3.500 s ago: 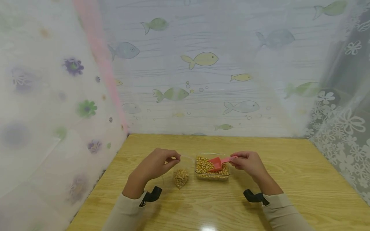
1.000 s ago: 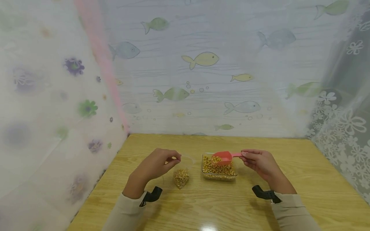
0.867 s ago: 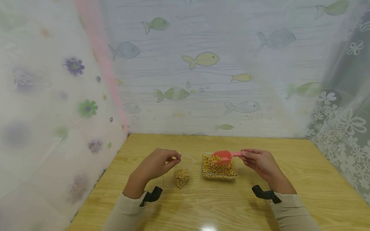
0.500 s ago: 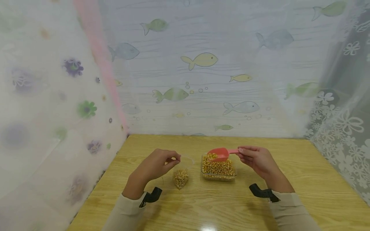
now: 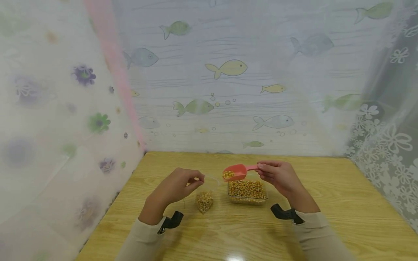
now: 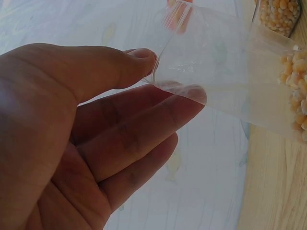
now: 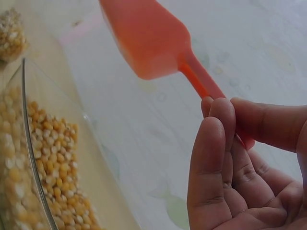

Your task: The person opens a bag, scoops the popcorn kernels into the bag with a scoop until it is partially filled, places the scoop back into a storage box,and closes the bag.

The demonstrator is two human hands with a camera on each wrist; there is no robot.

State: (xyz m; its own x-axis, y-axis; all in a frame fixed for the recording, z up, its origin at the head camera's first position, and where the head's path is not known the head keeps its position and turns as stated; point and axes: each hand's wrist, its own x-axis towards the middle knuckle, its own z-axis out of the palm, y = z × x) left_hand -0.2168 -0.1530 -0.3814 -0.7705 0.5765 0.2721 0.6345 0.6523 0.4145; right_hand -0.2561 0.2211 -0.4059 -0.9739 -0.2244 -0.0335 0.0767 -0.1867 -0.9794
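My left hand pinches the rim of a clear plastic bag between thumb and fingers, its mouth held apart. Corn kernels fill the bag's bottom, which sits on the table. With thumb and fingertips my right hand grips the handle of a red scoop. Kernels lie in the front of the scoop, which is raised above the left rim of a glass container and points toward the bag. That container is full of corn kernels. In the left wrist view the scoop's red shows through the bag.
The wooden table carries the bag and the container side by side. A fish-printed curtain hangs behind its far edge, and a flowered sheet borders the left side. Black wrist mounts stick out below both hands.
My right hand has lifted the scoop out of the corn with kernels in it and carried it left toward the bag. Earlier, the container shifted slightly right. My left hand stays in place.
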